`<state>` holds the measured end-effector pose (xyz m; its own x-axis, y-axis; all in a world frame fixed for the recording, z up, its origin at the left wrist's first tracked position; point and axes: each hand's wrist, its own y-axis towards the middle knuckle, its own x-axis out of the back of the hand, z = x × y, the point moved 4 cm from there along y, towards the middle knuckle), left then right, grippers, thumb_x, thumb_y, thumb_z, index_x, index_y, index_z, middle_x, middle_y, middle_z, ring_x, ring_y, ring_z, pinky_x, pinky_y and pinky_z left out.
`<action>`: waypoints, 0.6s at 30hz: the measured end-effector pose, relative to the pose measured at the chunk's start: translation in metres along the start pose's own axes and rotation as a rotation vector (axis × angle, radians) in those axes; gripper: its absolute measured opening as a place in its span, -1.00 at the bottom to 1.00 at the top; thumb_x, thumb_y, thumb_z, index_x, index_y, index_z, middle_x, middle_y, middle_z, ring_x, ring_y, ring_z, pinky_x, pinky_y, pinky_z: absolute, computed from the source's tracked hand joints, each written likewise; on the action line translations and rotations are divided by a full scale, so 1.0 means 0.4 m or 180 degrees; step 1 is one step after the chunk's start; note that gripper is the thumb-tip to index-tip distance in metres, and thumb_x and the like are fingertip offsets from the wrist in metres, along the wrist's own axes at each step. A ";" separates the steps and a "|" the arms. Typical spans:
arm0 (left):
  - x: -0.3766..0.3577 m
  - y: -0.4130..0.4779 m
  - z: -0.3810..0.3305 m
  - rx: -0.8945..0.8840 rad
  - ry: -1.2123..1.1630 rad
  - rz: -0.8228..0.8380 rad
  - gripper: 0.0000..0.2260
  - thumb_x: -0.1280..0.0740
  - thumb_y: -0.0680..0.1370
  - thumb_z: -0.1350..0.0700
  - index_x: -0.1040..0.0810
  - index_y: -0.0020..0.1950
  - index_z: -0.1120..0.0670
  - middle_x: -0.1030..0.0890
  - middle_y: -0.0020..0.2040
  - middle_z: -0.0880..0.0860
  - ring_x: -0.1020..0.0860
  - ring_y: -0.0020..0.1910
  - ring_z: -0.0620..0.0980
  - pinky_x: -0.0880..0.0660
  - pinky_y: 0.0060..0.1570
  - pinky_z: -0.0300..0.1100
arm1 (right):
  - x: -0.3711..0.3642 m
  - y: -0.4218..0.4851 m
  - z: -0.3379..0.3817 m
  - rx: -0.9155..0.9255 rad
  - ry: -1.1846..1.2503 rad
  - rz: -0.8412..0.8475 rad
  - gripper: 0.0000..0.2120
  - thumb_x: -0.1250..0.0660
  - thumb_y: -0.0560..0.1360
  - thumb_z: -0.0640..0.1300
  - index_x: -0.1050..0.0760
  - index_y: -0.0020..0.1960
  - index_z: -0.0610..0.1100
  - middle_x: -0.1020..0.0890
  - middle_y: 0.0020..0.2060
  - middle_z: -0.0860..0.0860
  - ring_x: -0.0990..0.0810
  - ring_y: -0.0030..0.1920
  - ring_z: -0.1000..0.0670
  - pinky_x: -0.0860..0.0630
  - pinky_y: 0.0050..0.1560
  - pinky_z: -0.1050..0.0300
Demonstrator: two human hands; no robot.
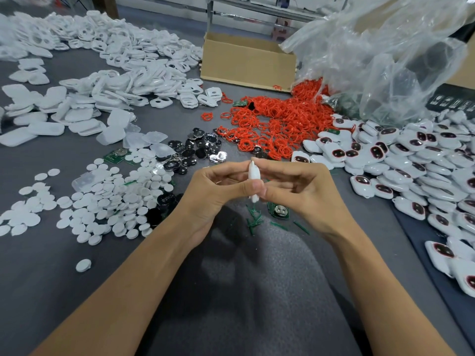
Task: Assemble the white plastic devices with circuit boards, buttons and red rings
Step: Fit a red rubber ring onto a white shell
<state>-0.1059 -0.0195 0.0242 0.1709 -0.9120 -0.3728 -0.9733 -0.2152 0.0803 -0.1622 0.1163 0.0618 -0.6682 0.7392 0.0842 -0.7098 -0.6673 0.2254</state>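
Both hands, left hand [216,186] and right hand [295,186], pinch one white device [254,176] edge-on; squeezing evenly along the seam should snap it shut.

Shows a white plastic device [254,181] held upright and edge-on, red rings [277,119] heaped behind it, black-and-silver buttons [195,150] scattered to their left, and a green circuit board [279,211] lying flat just below.

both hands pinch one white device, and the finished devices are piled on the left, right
No. The head view shows the left hand and right hand pinching the device, but the finished devices are piled on the right; discs lie left.
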 end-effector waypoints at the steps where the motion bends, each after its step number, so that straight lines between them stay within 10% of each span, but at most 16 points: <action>1: 0.000 0.000 0.001 0.0012 0.0006 0.0009 -0.64 -0.57 0.17 0.06 -0.72 -0.05 0.06 -0.70 -0.18 0.04 -0.65 -0.11 -0.07 -0.55 -0.01 -0.27 | 0.001 0.001 0.000 -0.0010 0.0007 -0.0002 -0.59 -0.42 0.37 -0.42 -0.54 0.20 -0.26 -0.67 0.02 -0.19 -0.37 0.05 -0.63 -0.40 0.03 -0.21; 6: -0.005 -0.003 0.001 0.0137 -0.0083 -0.0045 -0.62 -0.56 0.16 0.08 -0.72 -0.04 0.10 -0.68 -0.08 0.18 -0.67 -0.15 -0.02 -0.58 -0.17 -0.25 | -0.005 0.002 -0.001 -0.0036 -0.0143 -0.0149 -0.66 -0.38 0.39 -0.51 -0.59 0.12 -0.26 -0.69 -0.04 -0.15 -0.43 0.01 -0.61 -0.44 -0.02 -0.23; 11: -0.006 -0.003 0.003 0.0233 -0.0179 -0.0110 -0.62 -0.52 0.21 0.16 -0.68 0.00 0.20 -0.67 -0.15 0.15 -0.67 -0.19 0.03 -0.60 -0.22 -0.18 | -0.021 0.003 -0.005 -0.0071 -0.0227 -0.0187 -0.66 -0.38 0.36 -0.52 -0.61 0.05 -0.21 -0.71 -0.13 -0.06 -0.39 -0.18 -0.11 -0.37 -0.22 0.16; 18: -0.010 -0.003 0.008 0.0257 -0.0107 -0.0182 -0.63 -0.50 0.26 0.15 -0.67 0.04 0.20 -0.67 -0.15 0.16 -0.66 -0.19 0.00 -0.59 -0.22 -0.18 | -0.020 0.002 -0.011 -0.0091 -0.0289 -0.0354 -0.64 -0.35 0.36 -0.54 -0.61 0.03 -0.21 -0.71 -0.18 -0.14 -0.53 -0.23 -0.10 -0.54 -0.23 0.19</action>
<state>-0.1058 -0.0144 0.0228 0.2226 -0.8865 -0.4057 -0.9715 -0.2365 -0.0163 -0.1583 0.1093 0.0571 -0.5630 0.8131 0.1480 -0.7853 -0.5821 0.2108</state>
